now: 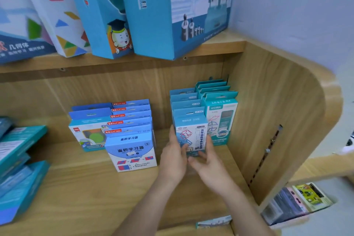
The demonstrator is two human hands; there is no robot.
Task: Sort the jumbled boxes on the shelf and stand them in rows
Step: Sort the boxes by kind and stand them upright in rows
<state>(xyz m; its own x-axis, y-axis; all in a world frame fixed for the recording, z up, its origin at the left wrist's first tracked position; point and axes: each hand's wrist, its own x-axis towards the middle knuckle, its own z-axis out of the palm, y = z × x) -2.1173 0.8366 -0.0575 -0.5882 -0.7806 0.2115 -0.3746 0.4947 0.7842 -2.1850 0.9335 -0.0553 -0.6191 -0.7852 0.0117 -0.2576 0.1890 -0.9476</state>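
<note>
Where the wooden shelf (92,193) runs in under an upper board (220,44), the biggest things stand on that board at the far top: large blue kit boxes (178,11), leaning left against one another. At the shelf's left edge lies a heap of teal boxes (21,161), flat and tilted rather than stood up (their print is too blurred to read). Toward the back, four rows stand upright, each running near to far. At the left is a short row of white-and-blue boxes (87,132), and touching its right side is a longer row of red-labelled blue boxes (132,151). After a gap comes a row of light blue boxes (183,101), and just right of it a row of teal hang-tab boxes (220,119). The front box (192,132) of the light blue row stands upright at that row's near end, held between both hands; whether its base touches the shelf cannot be told. The left hand (172,153) curls its fingers round the box's left edge. The right hand (207,161) wraps the right edge, thumb across the lower front.
</note>
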